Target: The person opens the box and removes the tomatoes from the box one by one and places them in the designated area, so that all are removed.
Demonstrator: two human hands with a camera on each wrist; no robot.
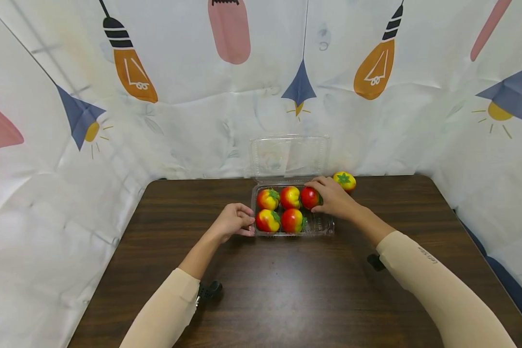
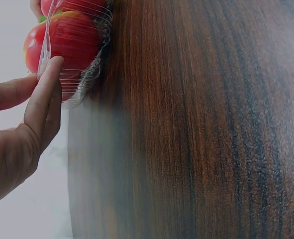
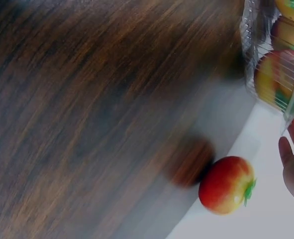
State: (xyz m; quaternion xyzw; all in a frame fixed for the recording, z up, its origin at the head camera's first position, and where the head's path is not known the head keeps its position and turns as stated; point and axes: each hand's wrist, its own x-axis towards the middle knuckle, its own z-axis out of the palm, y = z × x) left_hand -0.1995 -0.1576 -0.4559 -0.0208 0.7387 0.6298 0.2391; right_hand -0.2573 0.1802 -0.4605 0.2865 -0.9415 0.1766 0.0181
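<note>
A clear plastic clamshell box (image 1: 319,226) stands near the table's far edge, its lid (image 1: 289,157) raised against the backdrop. Several red-and-yellow round fruits (image 1: 268,221) with green leafy tops sit inside it. My left hand (image 1: 234,221) pinches the box's left rim between thumb and fingers, as the left wrist view shows close up. At the back right of the box, my right hand (image 1: 332,197) grips a red fruit (image 1: 310,198) with curled fingers. One more fruit (image 1: 343,180), with its leafy top showing, lies on the table just beyond that hand.
The dark wood-grain table (image 1: 269,290) ends just behind the box. A white backdrop cloth (image 1: 191,135) with printed lamps hangs at the back and both sides. Dark straps (image 1: 210,290) sit at the sleeve cuffs.
</note>
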